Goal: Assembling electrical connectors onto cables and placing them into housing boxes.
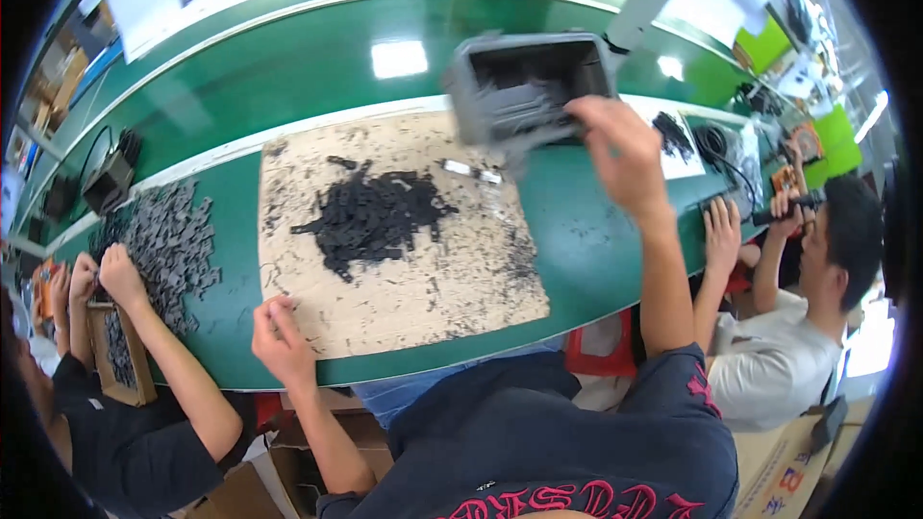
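Observation:
A grey plastic bin [471,96] hangs tilted over the far right part of the cardboard sheet [404,317], slightly blurred. My right hand [620,149] is closed on its near rim at the right. Dark pieces lie inside the bin, too smeared to tell apart. On the sheet rests a heap of small flat black parts [370,216], with black scraps scattered around it. My left hand [281,336] is at the sheet's near left corner, fingers curled; whatever they may hold is hidden. Two small white pieces [471,171] lie beyond the heap.
On the green table [288,48], a pile of dark grey parts [173,240] spreads at left. A person there works over a shallow box [120,356]. Another person [788,327] sits at right, near black cables [716,149] and black parts on white paper [673,139].

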`<state>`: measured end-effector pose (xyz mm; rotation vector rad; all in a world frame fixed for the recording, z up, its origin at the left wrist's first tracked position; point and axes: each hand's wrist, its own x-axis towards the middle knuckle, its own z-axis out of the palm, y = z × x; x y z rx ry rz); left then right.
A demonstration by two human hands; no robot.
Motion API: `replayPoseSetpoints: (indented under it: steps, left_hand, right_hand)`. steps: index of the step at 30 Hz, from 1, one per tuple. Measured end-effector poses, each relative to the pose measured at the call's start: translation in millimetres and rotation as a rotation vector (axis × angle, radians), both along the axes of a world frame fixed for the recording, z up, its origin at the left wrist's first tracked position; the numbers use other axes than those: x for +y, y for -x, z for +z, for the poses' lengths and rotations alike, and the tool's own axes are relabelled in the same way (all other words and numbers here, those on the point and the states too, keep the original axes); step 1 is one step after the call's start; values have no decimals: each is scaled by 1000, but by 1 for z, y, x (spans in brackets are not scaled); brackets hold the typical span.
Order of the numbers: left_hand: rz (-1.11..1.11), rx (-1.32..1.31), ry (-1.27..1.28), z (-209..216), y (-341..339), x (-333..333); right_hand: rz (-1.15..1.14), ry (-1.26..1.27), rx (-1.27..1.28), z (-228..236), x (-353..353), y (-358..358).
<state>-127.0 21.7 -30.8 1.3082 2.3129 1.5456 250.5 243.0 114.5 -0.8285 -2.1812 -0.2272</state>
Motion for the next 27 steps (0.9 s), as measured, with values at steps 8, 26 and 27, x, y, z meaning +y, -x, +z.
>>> replayPoseSetpoints:
  steps: [8,26,27]
  left_hand:
    - [-22,76,4,-5,-5,6]
    - [0,161,44,-4,-6,12]
    - [2,162,27,-4,-6,12]
  right_hand:
    - [-226,401,58,3,47,-121]
    - [-191,356,-91,-4,69,-113]
    - [-150,371,-54,-5,70,-104]
